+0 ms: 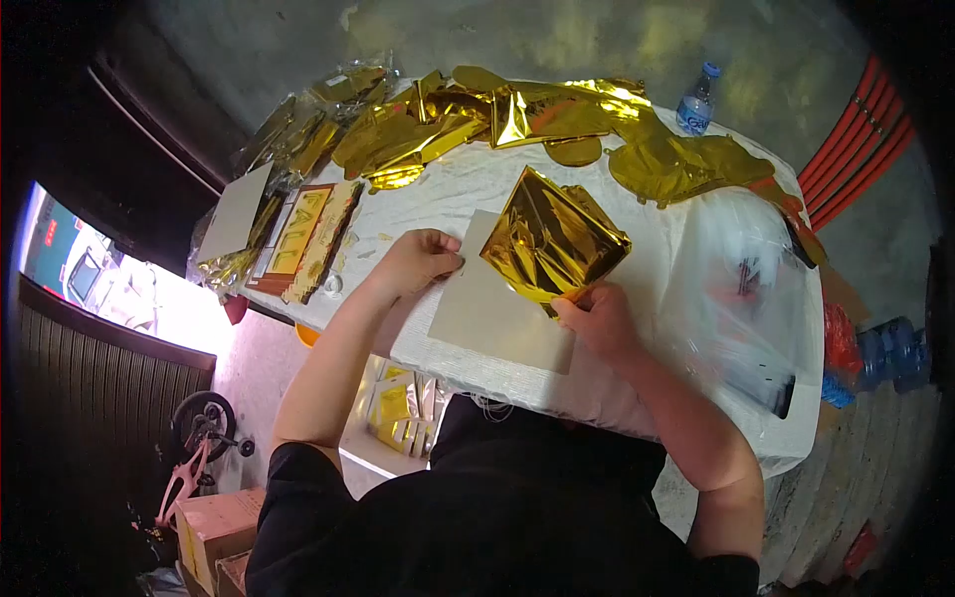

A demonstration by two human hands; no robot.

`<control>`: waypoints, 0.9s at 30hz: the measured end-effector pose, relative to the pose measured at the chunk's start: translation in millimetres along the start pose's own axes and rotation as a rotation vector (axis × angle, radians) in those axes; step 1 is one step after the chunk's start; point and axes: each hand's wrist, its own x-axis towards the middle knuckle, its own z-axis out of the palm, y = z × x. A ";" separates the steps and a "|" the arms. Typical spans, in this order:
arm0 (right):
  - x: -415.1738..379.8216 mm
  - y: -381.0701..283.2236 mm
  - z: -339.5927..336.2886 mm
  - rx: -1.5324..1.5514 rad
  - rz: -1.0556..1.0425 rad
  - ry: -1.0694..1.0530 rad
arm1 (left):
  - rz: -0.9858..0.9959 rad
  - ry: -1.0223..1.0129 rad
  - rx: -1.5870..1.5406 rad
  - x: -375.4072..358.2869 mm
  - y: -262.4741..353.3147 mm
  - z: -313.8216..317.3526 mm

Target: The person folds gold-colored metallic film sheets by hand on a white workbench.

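My right hand [605,323] pinches the lower corner of a crinkled, shiny gold foil piece [557,234], which stands tilted over a pale flat board [497,318]. The thumb lies along the foil's edge. At the board's left edge, my left hand [426,261] is closed, thumb and fingertips pressed together; what sits between them is too small to make out. The board lies on the white-covered table [398,214] near its front edge, partly hidden by the foil.
More gold foil shapes [557,114] run along the table's back. A water bottle [697,99] stands at the back right, and clear plastic wrap [741,289] covers the right side. Left are gold-patterned sheets [298,239] and a grey board [235,214]. Below sits a white crate [398,413].
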 end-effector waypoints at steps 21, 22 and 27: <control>0.5 3.2 -2.7 -0.022 0.058 -0.015 | 0.205 0.066 -0.064 10.9 -17.8 25.3; 0.7 3.1 -2.6 -0.023 0.059 -0.016 | 0.205 0.066 -0.065 10.6 -17.1 24.9; 0.1 2.2 -1.6 0.040 0.041 -0.016 | 0.009 -0.041 -0.364 4.1 -8.0 12.7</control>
